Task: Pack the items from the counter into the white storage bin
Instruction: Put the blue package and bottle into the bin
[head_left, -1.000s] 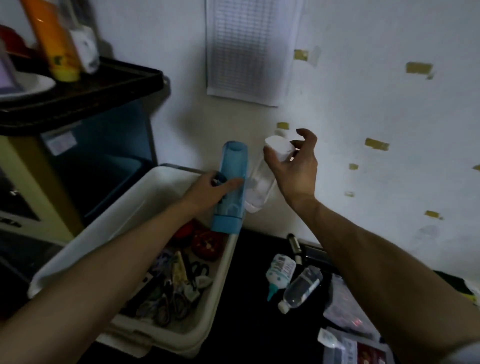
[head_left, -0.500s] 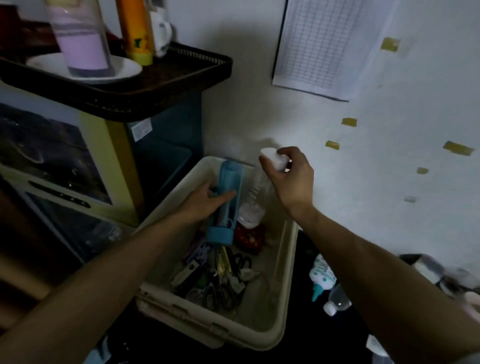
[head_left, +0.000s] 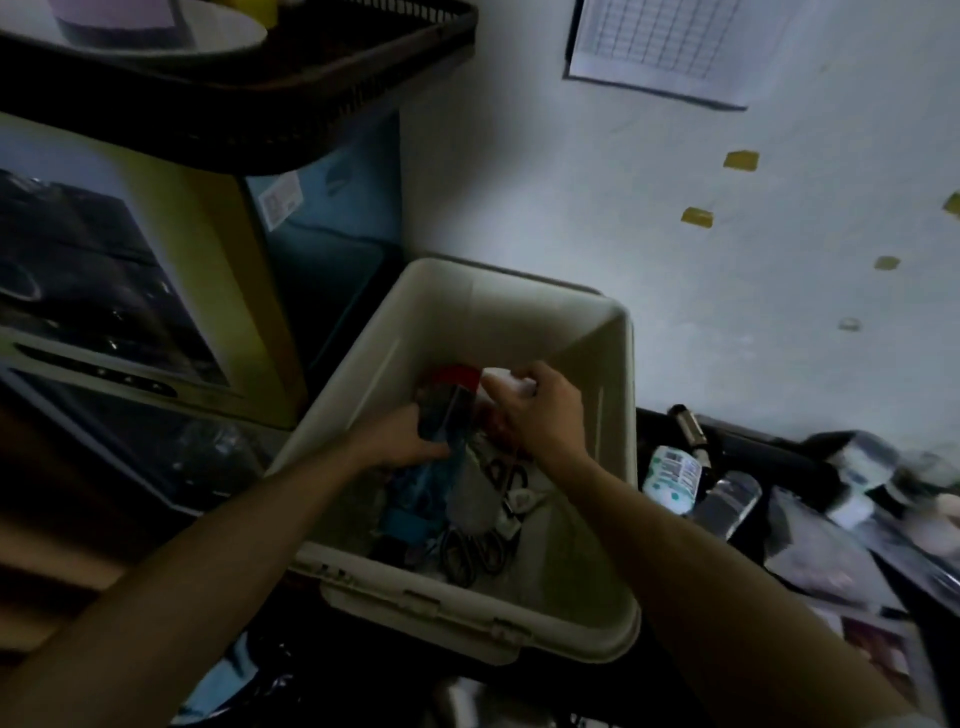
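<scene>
The white storage bin (head_left: 613, 415) stands in the middle of the view, and both my hands are down inside it. My left hand (head_left: 395, 441) grips a tall blue bottle (head_left: 415, 499) that lies slanted in the bin. My right hand (head_left: 540, 410) holds a clear bottle (head_left: 470, 499) by its white cap (head_left: 506, 382), beside the blue one. Under them lie scissors (head_left: 467, 556) and a red round item (head_left: 457, 376). On the dark counter to the right lie a white-and-green bottle (head_left: 672, 475) and a small clear bottle (head_left: 730, 499).
A yellow cabinet (head_left: 228, 249) with a dark tray shelf (head_left: 291, 83) on top stands left of the bin. The white wall (head_left: 675, 260) with tape bits rises behind. Blurred packets and bags (head_left: 841, 551) crowd the counter at right.
Both hands have gone down from above the bin into it, carrying the blue bottle and the clear bottle. The view has swung left and downward.
</scene>
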